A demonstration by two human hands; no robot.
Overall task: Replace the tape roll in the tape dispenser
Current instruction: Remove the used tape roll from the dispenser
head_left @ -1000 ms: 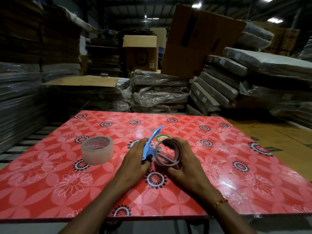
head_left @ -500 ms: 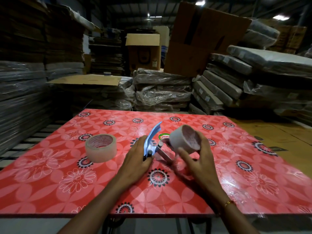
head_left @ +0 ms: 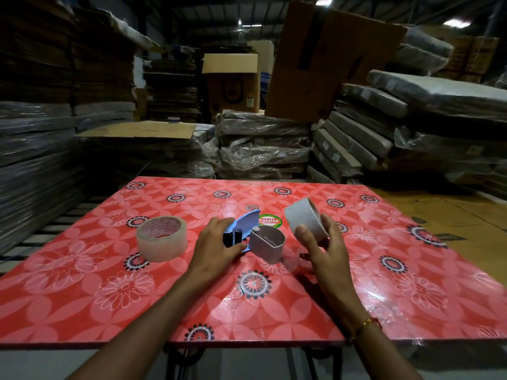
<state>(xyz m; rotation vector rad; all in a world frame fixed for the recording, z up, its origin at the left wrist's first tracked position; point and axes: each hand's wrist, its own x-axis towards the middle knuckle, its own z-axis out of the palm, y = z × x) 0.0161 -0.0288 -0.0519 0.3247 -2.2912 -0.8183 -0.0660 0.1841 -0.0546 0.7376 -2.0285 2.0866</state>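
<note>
Red glossy plastic sheeting printed with pink petals and black-and-white flower rings covers the square table (head_left: 384, 283), which stands on dark metal legs in a dim warehouse. Beyond its far edge, at twelve o'clock, lie plastic-wrapped bundles of flat grey board (head_left: 263, 144); brown cardboard cartons (head_left: 329, 58) rise behind them, and tall stacks of flattened cardboard (head_left: 55, 78) fill the nine o'clock side. Ceiling lamps glow overhead.

Near the table's middle the left hand (head_left: 216, 242) grips the blue plastic tape dispenser (head_left: 244, 229), fingers curled over its black rollers, with its grey empty hub ring (head_left: 267, 244) sitting toward three o'clock. A round green and red sticker (head_left: 270, 221) shows on the sheeting just behind it. The right hand (head_left: 325, 248) holds the spent grey cardboard tape core (head_left: 303, 219) lifted clear of the table at two o'clock of the dispenser, thumb on its near side and fingers around its open end. The full roll of clear packing tape (head_left: 162, 238) lies flat at nine o'clock of the left hand, just beside it and apart.
</note>
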